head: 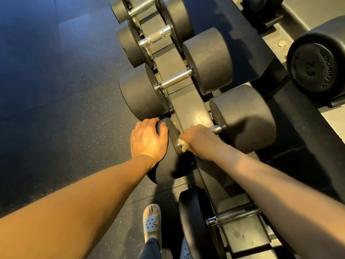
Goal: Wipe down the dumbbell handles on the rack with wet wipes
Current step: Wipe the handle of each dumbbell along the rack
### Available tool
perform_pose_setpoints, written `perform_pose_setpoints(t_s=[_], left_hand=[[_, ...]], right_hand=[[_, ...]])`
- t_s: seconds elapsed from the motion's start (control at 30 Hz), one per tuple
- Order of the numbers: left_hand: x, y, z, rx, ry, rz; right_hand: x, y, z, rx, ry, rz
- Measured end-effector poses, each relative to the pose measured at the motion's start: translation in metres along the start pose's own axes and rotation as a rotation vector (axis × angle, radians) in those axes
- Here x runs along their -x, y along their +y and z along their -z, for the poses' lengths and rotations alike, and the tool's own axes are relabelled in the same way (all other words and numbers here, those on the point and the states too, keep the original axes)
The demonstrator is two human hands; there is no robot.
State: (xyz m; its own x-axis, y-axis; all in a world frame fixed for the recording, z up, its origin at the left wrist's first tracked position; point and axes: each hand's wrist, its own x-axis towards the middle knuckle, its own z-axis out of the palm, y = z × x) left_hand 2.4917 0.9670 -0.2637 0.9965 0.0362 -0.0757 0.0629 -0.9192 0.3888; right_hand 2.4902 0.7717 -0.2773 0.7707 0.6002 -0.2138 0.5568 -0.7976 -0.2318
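We see a dark rubber floor (65,109), flecked with pale specks and laid in big tiles, filling the left half of the view. A strip of pale wall or ledge (317,8) shows at the top right. A black steel rack (188,107) runs from the top of the view down to the lower right. On its low tier lies a row of black round-headed dumbbells with metal grips.

We are at the fourth dumbbell (246,118) down, which lies across the rack rail. The left hand (147,139) lies palm-down on the dumbbell's near head, fingers together and bent a little over the curve, thumb set apart. The right hand (199,141) has its fingers curled round the handle (216,128), which is covered but for a short shiny end beside the far head. Under that hand is a bunched wet wipe (183,144), its pale edge sticking out at the near end of the handle.

On the upper tier at the right, another dumbbell (315,66) faces us end-on. On its face we read "7.5" and, round the rim, "TECHNOGY", with the last letters cut off. The other ring of small print there is too blurred to read.

Below the hands, a foot in a pale holed sandal (151,223) stands on the floor just beside the rack. The sandal's small printed word is too small for us to make out.
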Motion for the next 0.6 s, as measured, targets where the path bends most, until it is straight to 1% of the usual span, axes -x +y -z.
perform_pose_setpoints(t_s=[0.07, 0.13, 0.23, 0.3, 0.37, 0.4, 0.43, 0.5, 0.53, 0.6], left_hand=[[0.001, 0.001, 0.002, -0.006, 0.009, -0.006], [0.001, 0.001, 0.002, -0.013, 0.008, -0.010], [0.001, 0.001, 0.001, -0.006, -0.004, -0.005], [0.000, 0.001, 0.001, 0.000, -0.008, -0.006], [0.002, 0.003, 0.002, 0.001, -0.008, -0.007], [0.002, 0.003, 0.003, -0.001, -0.005, -0.008], [0.002, 0.003, 0.003, -0.001, -0.003, -0.010], [0.003, 0.003, 0.004, 0.007, -0.006, -0.011], [0.003, 0.003, 0.004, 0.009, -0.007, -0.009], [0.002, 0.002, 0.004, 0.011, -0.012, -0.003]], right_hand=[[-0.005, 0.003, 0.015, -0.126, -0.090, -0.048], [-0.016, 0.006, 0.026, -0.207, -0.281, -0.138], [-0.041, 0.003, 0.028, -0.178, -0.554, -0.184], [-0.051, -0.001, 0.024, -0.099, -0.624, -0.200], [-0.052, -0.004, 0.022, -0.001, -0.607, -0.181], [-0.047, -0.006, 0.021, 0.064, -0.564, -0.158], [-0.040, -0.008, 0.018, 0.134, -0.483, -0.135], [-0.020, -0.012, 0.007, 0.221, -0.235, -0.112], [-0.011, -0.015, 0.003, 0.205, -0.131, -0.124], [0.003, -0.022, -0.005, 0.135, -0.037, -0.170]])
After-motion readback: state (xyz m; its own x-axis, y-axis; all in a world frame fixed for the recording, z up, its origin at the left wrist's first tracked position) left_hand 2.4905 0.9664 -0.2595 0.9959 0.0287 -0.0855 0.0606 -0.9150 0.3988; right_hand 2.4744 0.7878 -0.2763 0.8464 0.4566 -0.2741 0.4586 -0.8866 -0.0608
